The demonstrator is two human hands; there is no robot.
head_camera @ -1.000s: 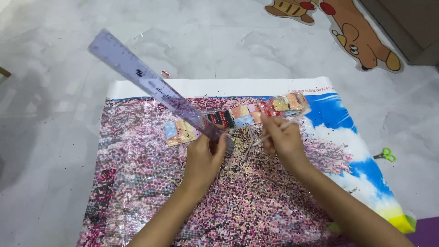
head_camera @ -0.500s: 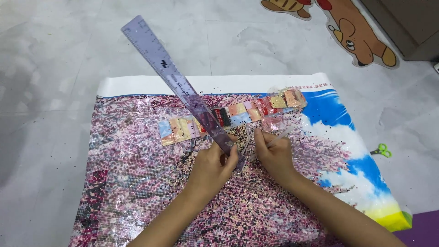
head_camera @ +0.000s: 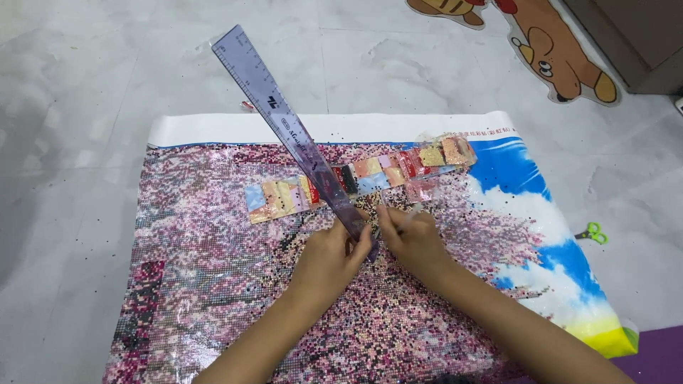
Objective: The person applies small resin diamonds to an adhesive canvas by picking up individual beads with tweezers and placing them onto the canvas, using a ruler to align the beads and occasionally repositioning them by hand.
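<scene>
Grey marble floor [head_camera: 92,85]; diamond-painting canvas [head_camera: 213,270] spread flat, row of small bead packets [head_camera: 356,178] across it, green scissors [head_camera: 590,232] off its right edge. Left hand [head_camera: 331,259] grips translucent purple ruler [head_camera: 284,128] at its near end, ruler angled up-left over the packets. Right hand [head_camera: 413,238] pinches a clear pen-like applicator [head_camera: 407,217], tip at the canvas beside the ruler.

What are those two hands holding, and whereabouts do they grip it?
The left hand grips a long purple ruler at its near end. The right hand holds a thin clear pen-like stick by its lower part, like a pencil.
</scene>
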